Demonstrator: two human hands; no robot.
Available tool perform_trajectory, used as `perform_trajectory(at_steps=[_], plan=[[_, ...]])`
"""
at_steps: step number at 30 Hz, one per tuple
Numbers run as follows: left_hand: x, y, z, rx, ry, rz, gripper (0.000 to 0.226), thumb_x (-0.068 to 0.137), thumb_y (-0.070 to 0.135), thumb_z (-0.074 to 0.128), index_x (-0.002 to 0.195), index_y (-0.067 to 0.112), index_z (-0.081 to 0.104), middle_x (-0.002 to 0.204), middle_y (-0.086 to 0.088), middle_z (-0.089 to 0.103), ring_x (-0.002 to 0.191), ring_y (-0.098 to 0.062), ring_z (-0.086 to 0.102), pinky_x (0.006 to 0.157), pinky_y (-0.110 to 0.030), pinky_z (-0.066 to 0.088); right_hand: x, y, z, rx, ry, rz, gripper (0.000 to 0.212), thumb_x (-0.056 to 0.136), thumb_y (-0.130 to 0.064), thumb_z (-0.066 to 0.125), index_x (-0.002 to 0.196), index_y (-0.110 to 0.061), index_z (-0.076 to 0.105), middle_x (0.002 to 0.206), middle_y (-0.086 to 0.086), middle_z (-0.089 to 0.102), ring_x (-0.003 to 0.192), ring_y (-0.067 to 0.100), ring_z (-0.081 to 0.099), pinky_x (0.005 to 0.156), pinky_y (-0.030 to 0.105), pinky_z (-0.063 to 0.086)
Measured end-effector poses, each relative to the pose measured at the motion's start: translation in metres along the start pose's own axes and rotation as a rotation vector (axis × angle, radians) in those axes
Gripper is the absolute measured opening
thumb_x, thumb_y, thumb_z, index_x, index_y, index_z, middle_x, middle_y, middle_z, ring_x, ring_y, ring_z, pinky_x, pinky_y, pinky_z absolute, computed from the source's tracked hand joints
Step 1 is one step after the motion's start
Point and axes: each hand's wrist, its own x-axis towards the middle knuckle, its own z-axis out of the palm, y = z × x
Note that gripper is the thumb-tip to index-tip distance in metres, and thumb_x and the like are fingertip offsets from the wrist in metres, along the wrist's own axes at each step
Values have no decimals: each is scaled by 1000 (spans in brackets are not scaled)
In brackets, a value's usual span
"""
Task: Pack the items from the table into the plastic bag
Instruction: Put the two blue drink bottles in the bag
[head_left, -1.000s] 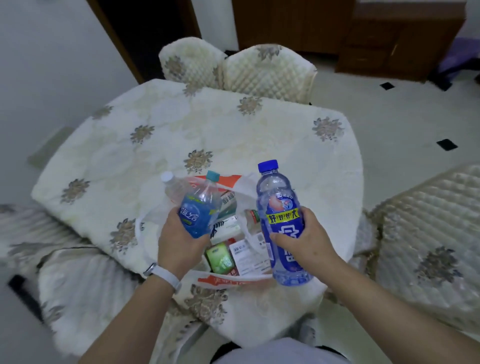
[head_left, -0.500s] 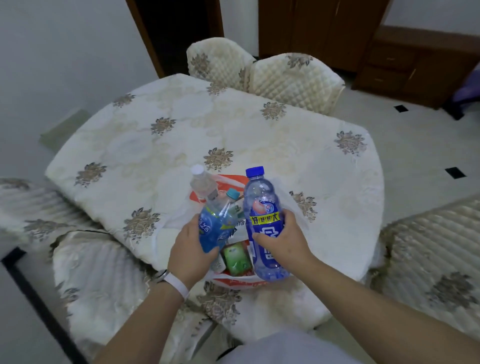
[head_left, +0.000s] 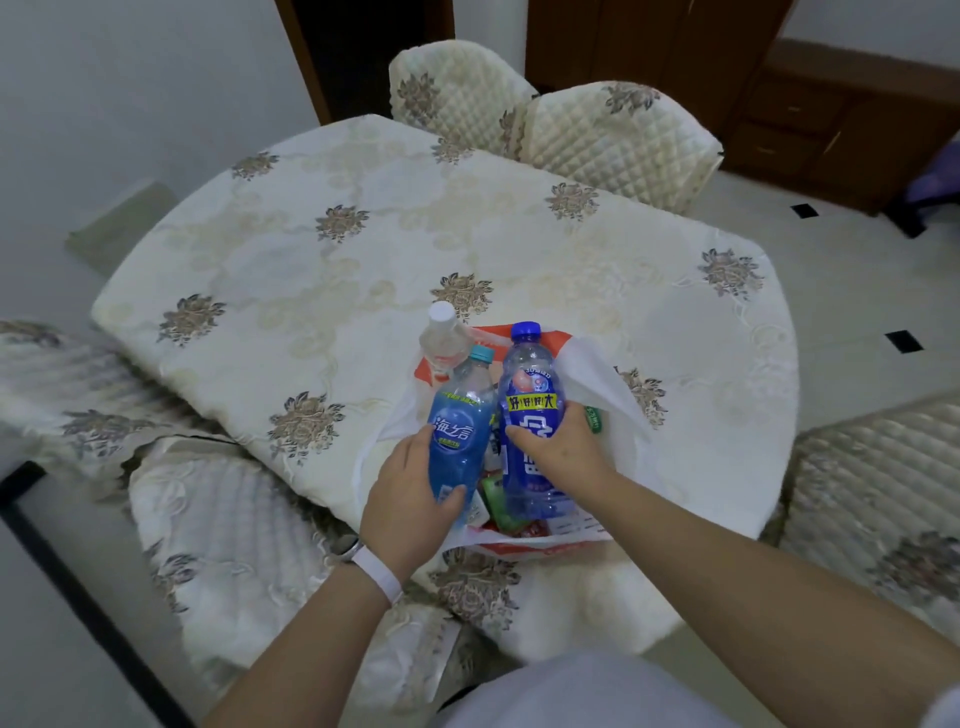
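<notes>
Gripping at the labels, lower centre: left hand (head_left: 400, 493) fingers curl round the light-blue bottle (head_left: 460, 431), right hand (head_left: 563, 452) round the dark-blue bottle (head_left: 530, 395). Both probably heavy, smooth, stiff; plastic bag (head_left: 597, 384) limp.

The tablecloth (head_left: 363, 249) is cream with brown-gold flower medallions, and the quilted chair covers (head_left: 613, 135) repeat that pattern. The plastic bag (head_left: 608, 395) is white with orange-red print. The teal-capped bottle (head_left: 460, 436) is light blue with white lettering; the blue-capped bottle (head_left: 530, 384) is deep blue with a bright yellow band. The clear bottle (head_left: 444, 338) has a white cap. The wristband (head_left: 376, 569) is plain white. The floor (head_left: 857, 291) is pale with small black squares; the cabinet (head_left: 831, 130) is dark brown.
</notes>
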Motion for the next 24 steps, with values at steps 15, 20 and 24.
perform_trajectory(at_steps=[15, 20, 24], plan=[[-16, -23, -25, 188, 316, -106, 60, 76, 15, 76, 129, -2, 54, 120, -22, 59, 112, -41, 55, 93, -49, 47, -4, 25, -46, -198, -131, -153, 45, 89, -51, 62, 123, -23, 56, 114, -2, 66, 93, 12, 68, 79, 35, 59], [-22, -11, -27, -9, 194, -364, 15, 89, 31, 60, 94, 17, 61, 82, -1, 66, 79, -28, 63, 64, -34, 45, -6, 36, -68, -717, -123, -204, 43, 93, -38, 54, 130, -14, 53, 123, 6, 55, 112, 23, 57, 86, 31, 50], [-30, 6, -27, -173, 190, -306, 22, 93, 29, 58, 72, 21, 58, 62, -1, 57, 58, -16, 52, 55, -33, 41, -5, 35, -78, -1062, -183, -241, 44, 86, -48, 57, 118, -18, 53, 110, 3, 59, 100, 22, 61, 80, 32, 51]])
